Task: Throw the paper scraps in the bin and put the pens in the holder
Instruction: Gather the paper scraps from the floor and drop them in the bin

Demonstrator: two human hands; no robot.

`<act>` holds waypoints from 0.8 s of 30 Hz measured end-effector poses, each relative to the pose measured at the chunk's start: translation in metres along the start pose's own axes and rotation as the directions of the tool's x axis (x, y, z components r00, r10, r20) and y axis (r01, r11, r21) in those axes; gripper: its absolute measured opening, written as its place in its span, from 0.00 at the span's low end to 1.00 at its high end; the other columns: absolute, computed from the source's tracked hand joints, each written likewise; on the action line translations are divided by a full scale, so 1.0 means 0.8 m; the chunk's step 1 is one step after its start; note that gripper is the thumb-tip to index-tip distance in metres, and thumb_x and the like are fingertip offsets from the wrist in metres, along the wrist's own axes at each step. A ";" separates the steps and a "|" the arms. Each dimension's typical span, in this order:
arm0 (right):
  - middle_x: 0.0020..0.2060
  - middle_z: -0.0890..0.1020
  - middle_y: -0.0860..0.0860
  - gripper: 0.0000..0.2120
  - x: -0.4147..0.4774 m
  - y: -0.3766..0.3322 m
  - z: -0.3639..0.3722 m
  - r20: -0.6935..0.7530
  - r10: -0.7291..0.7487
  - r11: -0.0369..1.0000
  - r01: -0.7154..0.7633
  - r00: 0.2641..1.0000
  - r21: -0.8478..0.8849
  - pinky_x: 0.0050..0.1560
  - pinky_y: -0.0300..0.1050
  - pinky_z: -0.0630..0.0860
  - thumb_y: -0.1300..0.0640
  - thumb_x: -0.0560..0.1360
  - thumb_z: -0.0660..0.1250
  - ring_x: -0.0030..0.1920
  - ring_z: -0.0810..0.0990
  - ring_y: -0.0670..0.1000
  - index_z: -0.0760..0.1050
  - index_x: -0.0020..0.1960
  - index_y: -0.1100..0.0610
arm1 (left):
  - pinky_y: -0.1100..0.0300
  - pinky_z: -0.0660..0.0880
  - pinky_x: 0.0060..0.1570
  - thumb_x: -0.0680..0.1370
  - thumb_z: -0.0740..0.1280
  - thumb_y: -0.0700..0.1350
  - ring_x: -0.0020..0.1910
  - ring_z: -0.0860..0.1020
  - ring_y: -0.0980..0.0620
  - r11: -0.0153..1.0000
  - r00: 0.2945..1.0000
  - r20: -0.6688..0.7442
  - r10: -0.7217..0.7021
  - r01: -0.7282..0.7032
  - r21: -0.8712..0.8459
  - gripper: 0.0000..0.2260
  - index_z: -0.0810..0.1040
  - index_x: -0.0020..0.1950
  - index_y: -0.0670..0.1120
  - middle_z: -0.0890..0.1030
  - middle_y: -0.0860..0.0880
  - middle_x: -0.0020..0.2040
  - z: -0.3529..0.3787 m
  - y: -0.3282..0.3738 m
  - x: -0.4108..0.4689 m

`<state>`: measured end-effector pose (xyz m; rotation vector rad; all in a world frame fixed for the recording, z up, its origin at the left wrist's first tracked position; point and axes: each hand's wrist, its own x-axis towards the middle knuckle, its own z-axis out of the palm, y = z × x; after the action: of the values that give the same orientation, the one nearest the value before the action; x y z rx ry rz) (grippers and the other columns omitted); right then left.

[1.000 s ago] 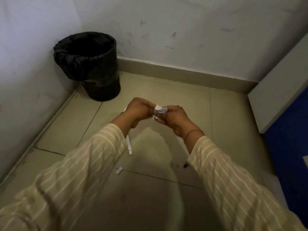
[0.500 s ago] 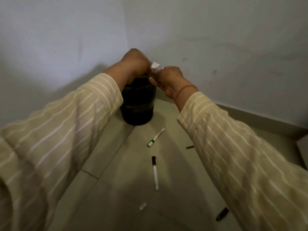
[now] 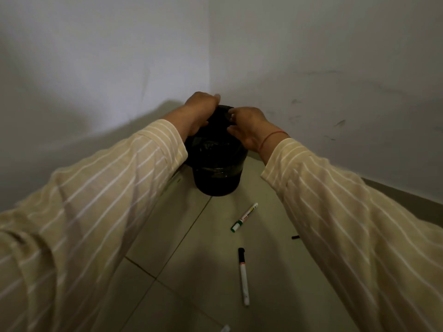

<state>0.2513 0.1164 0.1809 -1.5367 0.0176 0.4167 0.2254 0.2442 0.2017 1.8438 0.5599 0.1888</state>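
A black bin (image 3: 217,173) lined with a black bag stands in the corner of the room. Both my hands hover over its mouth, a small gap between them. My left hand (image 3: 200,111) has its fingers curled down at the far rim. My right hand (image 3: 249,129) has its fingers loosely apart, with a red thread on the wrist. No paper shows in either hand. On the tiled floor lie a white marker with a green cap (image 3: 244,217) and a white marker with a black cap (image 3: 243,276). No pen holder is in view.
A small dark piece (image 3: 295,236) lies on the floor beside my right sleeve. A white paper scrap (image 3: 225,329) peeks in at the bottom edge. Walls close in behind and left of the bin.
My hands, which held a white paper scrap together, have moved forward and down over the bin and drawn apart. The scrap no longer shows between them.
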 end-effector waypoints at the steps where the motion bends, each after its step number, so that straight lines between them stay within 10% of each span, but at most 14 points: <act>1: 0.49 0.79 0.55 0.15 -0.003 0.003 -0.002 0.013 -0.015 1.000 0.015 1.000 -0.001 0.59 0.52 0.82 0.67 0.81 0.61 0.45 0.78 0.52 0.78 0.65 0.64 | 0.53 0.82 0.53 0.82 0.63 0.55 0.51 0.81 0.48 1.000 1.000 0.018 -0.011 0.011 -0.008 0.18 0.81 0.61 0.44 0.83 0.46 0.56 0.000 -0.001 -0.003; 9: 0.50 0.84 0.56 0.11 -0.067 0.044 -0.041 0.040 -0.038 0.988 0.031 0.998 0.152 0.56 0.43 0.83 0.66 0.83 0.61 0.52 0.85 0.53 0.81 0.59 0.60 | 0.59 0.70 0.40 0.82 0.54 0.67 0.51 0.77 0.52 0.998 0.978 0.204 -0.046 0.053 -0.032 0.28 0.79 0.68 0.49 0.80 0.47 0.61 0.009 -0.004 -0.032; 16: 0.59 0.84 0.63 0.12 -0.112 0.077 -0.082 0.087 -0.053 0.946 0.022 0.995 0.324 0.65 0.51 0.81 0.67 0.83 0.61 0.61 0.84 0.59 0.78 0.64 0.66 | 0.50 0.69 0.73 0.83 0.54 0.65 0.76 0.69 0.44 0.990 0.983 0.179 0.025 0.001 -0.143 0.29 0.75 0.73 0.46 0.72 0.43 0.76 0.014 -0.003 -0.055; 24: 0.52 0.86 0.59 0.07 -0.177 0.115 -0.102 0.144 -0.048 0.978 0.017 0.989 0.208 0.63 0.51 0.82 0.66 0.82 0.65 0.56 0.86 0.57 0.81 0.56 0.62 | 0.47 0.70 0.73 0.83 0.50 0.67 0.70 0.77 0.44 0.961 0.983 0.169 0.076 -0.028 -0.274 0.32 0.76 0.74 0.47 0.80 0.44 0.70 0.017 -0.026 -0.135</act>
<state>0.1148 0.0000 0.1263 -1.2970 -0.0776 0.4868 0.1309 0.1874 0.1932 1.5902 0.3420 0.1267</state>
